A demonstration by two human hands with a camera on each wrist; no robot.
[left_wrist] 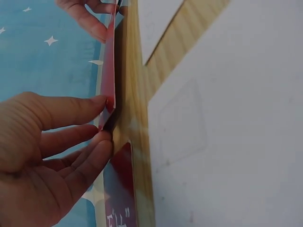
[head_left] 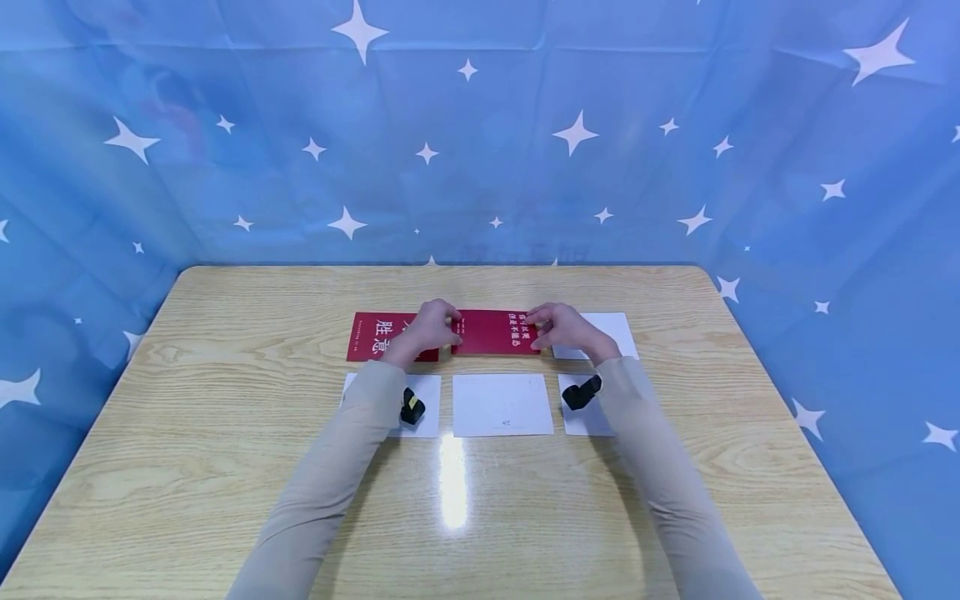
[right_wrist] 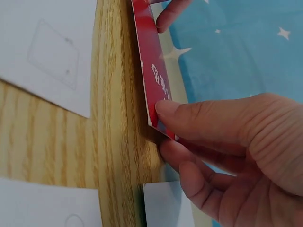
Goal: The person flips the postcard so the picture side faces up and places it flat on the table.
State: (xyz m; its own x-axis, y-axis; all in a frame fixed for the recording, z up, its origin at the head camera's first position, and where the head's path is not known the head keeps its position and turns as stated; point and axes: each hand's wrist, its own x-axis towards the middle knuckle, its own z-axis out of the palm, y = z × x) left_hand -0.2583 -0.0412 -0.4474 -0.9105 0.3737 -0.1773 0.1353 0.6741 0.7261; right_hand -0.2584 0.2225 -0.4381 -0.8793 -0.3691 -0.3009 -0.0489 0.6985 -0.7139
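A red card (head_left: 487,332) with white characters at its right end is held by its two short ends, one hand at each. My left hand (head_left: 429,327) pinches its left end, thumb (left_wrist: 78,111) on the printed face and fingers behind. At the other end my right hand (head_left: 564,326) pinches it the same way, thumb (right_wrist: 199,116) over the face. In both wrist views the card stands a little above the wooden table, with shadow beneath. Partly behind my left hand lies a second red card (head_left: 363,337). A white card (head_left: 611,332) lies beside my right hand.
A front row holds three white cards: a left one (head_left: 429,404), a middle one (head_left: 502,405) and a right one (head_left: 588,419). My forearms pass over the outer two. Dark wrist cameras hang above them. A blue star-patterned curtain (head_left: 480,167) stands behind the table (head_left: 187,467).
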